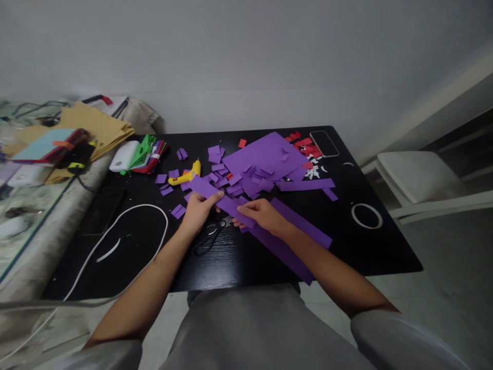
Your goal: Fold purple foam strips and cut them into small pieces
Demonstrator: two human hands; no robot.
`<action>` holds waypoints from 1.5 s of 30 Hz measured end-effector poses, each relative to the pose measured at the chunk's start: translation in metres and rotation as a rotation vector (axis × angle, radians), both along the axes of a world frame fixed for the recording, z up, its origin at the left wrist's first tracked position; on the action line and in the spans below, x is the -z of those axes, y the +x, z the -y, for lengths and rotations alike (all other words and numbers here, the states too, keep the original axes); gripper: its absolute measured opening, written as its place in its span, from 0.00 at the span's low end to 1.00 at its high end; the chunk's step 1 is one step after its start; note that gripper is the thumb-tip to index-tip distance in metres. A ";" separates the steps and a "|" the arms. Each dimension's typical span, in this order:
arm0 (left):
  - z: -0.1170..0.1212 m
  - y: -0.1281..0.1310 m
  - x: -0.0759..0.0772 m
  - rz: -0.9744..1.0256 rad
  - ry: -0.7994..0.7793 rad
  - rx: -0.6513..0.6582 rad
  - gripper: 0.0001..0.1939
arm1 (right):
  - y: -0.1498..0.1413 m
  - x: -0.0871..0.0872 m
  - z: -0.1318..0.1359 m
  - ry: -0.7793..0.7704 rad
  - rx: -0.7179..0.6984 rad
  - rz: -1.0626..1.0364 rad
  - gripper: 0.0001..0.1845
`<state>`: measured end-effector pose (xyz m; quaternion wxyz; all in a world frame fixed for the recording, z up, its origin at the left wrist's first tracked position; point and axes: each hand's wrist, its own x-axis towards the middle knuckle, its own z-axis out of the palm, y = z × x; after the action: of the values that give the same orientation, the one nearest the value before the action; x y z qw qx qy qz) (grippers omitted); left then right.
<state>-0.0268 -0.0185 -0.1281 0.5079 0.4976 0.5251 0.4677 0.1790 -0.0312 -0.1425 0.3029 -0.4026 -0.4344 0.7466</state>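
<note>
Between my two hands stretches a purple paper strip (pixel 228 204), tilted down to the right. My left hand (pixel 198 208) pinches its left part, thumb on top. Near the strip's right end, my right hand (pixel 262 215) grips it between thumb and fingers. Black-handled scissors (pixel 211 237) lie just below the strip, their blades partly hidden by it. Under my right hand and forearm is a larger purple paper sheet (pixel 300 226). Small folded purple paper pieces (pixel 234 180) are scattered beyond my hands, beside a yellow glue gun (pixel 187 173).
On the black table (pixel 231 264) lie a big purple sheet (pixel 258 151), red paper scraps (pixel 304 145), a phone (pixel 324 144), a white ring (pixel 366 216) and a white cable (pixel 164 234). Stacked coloured paper (pixel 148 154) and a cluttered glass surface (pixel 23 231) are at left. A white chair (pixel 408 174) stands right.
</note>
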 end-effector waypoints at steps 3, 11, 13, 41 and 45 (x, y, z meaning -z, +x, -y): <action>0.003 0.005 0.002 -0.027 -0.026 0.071 0.13 | 0.000 0.001 0.000 0.008 -0.005 -0.004 0.26; 0.004 0.004 -0.001 -0.063 0.035 -0.092 0.12 | -0.002 -0.002 0.000 0.006 -0.008 0.002 0.25; 0.001 0.001 -0.001 -0.049 0.040 -0.156 0.11 | -0.002 -0.002 -0.001 -0.001 0.002 0.006 0.25; -0.016 -0.019 0.001 0.104 0.036 -0.345 0.13 | -0.005 -0.001 0.002 0.085 0.002 -0.008 0.21; -0.024 -0.028 0.002 0.217 0.084 -0.370 0.10 | -0.005 0.001 0.002 0.105 -0.024 0.002 0.20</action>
<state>-0.0548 0.0051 -0.1300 0.4458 0.3600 0.5298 0.6253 0.1745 -0.0333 -0.1438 0.3141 -0.3818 -0.4782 0.7259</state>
